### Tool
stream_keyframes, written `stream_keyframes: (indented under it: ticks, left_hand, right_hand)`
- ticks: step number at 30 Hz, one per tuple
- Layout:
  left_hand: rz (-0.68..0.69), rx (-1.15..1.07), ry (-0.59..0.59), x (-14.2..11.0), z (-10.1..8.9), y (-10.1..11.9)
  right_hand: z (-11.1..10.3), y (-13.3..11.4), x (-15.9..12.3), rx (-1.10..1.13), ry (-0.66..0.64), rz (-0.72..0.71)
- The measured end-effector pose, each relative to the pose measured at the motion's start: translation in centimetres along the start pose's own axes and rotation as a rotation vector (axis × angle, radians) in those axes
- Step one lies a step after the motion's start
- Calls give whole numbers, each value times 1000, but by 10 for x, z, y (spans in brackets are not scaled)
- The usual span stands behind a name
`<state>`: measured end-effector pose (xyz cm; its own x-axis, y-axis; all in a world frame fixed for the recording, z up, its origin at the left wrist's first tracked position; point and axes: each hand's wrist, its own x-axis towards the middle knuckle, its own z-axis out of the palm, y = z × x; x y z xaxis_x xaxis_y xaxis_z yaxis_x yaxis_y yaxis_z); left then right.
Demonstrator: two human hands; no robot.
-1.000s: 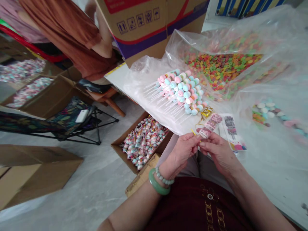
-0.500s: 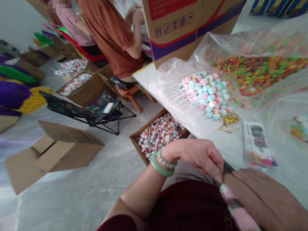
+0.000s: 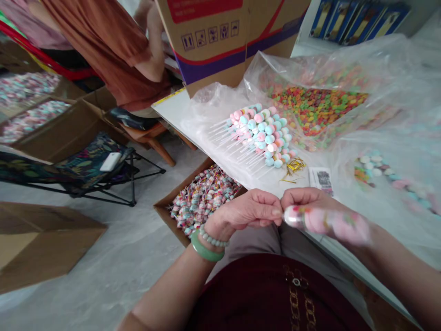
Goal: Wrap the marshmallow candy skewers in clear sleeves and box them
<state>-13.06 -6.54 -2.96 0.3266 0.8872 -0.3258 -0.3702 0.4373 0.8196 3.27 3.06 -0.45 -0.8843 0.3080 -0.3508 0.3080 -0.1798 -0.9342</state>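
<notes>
Since both hands are bunched together at the lower middle of the frame, that's the bit worth looking at: the left hand (image 3: 250, 211), with a jade bangle (image 3: 203, 250) and a bead bracelet (image 3: 212, 240) on the wrist, has its fingertips pressed into a tight pinch at the clear end of a bagged candy skewer (image 3: 327, 223), and the right hand (image 3: 308, 197) is curled over that same end, pinching from the other side. The skewer is a bit blurry, pink and white in clear film, and points off to the right over the desk (image 3: 168, 108). Behind it, a pile of unbagged candy skewers (image 3: 258, 135) lies on a plastic sheet (image 3: 203, 110), with gold twist ties (image 3: 295, 165) just beside them and a barcode label (image 3: 321, 180) nearby. Below the desk edge sits a cardboard box (image 3: 164, 212) full of wrapped lollipops (image 3: 203, 202). Honestly, the risk I'd see is the film slipping out of that pinch if the grip loosens, dropping the skewer into the box or onto the floor (image 3: 113, 271), or a stick tip tearing it. That slick sheet could also let the pile slide toward the edge, and those thin ties look easy to knock off.
</notes>
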Motion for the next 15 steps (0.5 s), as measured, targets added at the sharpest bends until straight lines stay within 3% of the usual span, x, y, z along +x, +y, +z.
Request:
stream_keyframes:
  ticks: [2, 4, 9, 15]
  left_hand:
    - [86, -127, 88, 7, 2, -10]
    - [181, -140, 199, 14, 7, -18]
    - [199, -164, 390, 24, 19, -30]
    - [227, -237, 456, 30, 24, -35]
  right_hand:
    - [4, 10, 5, 294, 159, -32]
    - [9, 21, 8, 410, 310, -75]
    - [23, 36, 12, 214, 590, -136]
    - [23, 36, 11, 124, 612, -143]
